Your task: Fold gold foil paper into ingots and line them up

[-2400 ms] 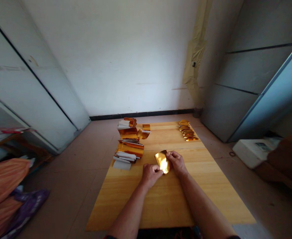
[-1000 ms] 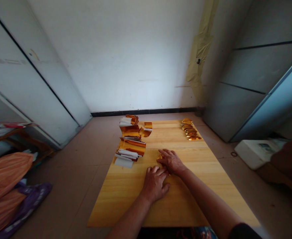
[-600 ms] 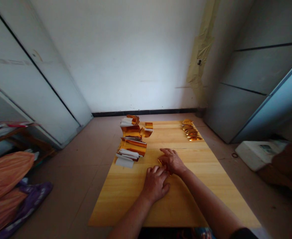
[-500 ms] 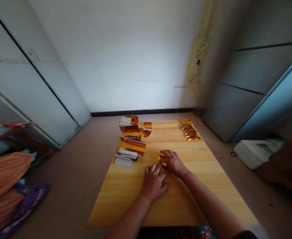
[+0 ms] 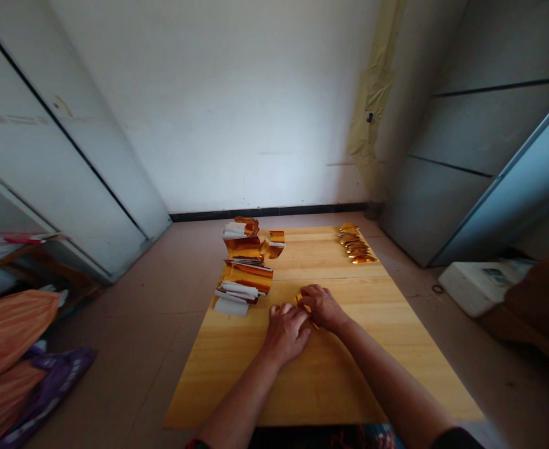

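Gold paper [image 5: 299, 299] went from pinched in fingers to down on table [image 5: 321, 390], mostly hidden under right hand [image 5: 325, 307]. Left hand [image 5: 286, 332] right up beside it. Looks like pressing now tbh; can't tell if either's gripping.

Soft, rather dim light; the wall [image 5: 256, 125] beyond the left hand [image 5: 286, 332] and right hand [image 5: 325, 308] is brightest. Foil pieces [image 5: 356, 245] ahead and right of them glint (small highlights only). Corners darken; outer edges look stretched.
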Demonstrator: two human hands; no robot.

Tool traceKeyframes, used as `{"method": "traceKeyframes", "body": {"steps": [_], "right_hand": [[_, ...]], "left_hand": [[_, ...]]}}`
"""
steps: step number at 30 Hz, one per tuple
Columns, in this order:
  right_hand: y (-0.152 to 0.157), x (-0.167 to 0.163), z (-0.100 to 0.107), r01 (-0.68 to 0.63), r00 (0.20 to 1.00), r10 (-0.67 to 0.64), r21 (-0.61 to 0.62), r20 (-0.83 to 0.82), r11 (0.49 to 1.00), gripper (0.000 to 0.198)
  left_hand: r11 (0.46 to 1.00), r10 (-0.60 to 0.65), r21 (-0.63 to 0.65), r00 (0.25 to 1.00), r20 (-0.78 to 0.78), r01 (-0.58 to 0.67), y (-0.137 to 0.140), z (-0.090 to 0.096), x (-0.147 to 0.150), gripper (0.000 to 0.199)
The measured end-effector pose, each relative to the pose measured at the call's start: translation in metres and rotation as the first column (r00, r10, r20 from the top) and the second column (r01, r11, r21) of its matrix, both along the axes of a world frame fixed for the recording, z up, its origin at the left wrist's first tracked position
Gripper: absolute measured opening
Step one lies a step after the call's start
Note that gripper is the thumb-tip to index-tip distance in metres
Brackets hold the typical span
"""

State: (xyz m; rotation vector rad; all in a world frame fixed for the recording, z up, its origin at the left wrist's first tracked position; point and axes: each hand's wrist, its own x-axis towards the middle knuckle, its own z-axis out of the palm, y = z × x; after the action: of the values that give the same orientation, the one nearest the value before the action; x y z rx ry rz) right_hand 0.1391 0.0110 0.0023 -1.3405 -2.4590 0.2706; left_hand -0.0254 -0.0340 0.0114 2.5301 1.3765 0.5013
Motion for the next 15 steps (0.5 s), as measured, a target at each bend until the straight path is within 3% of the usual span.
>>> {"method": "traceKeyframes", "body": {"steps": [7,11,15], "right_hand": [[-0.008,0.006,-0.01,0.157,0.957,-0.125,0.108,-0.26,0.982,0.022],[-0.024,0.007,-0.014,0.077,0.958,-0.058,0.057,-0.279,0.995,0.023],[-0.037,0.006,-0.015,-0.003,0.965,0.031,0.105,-0.261,0.994,0.023]], "left_hand": [[0.999,-0.039,0.011,0.999,0.024,0.038,0.023,-0.011,-0.006,0.021],[0.997,-0.057,0.06,0.996,0.073,0.053,0.027,-0.019,-0.01,0.019],[0.994,-0.084,0.076,0.995,0.057,0.08,0.03,-0.022,-0.016,0.024]]}}
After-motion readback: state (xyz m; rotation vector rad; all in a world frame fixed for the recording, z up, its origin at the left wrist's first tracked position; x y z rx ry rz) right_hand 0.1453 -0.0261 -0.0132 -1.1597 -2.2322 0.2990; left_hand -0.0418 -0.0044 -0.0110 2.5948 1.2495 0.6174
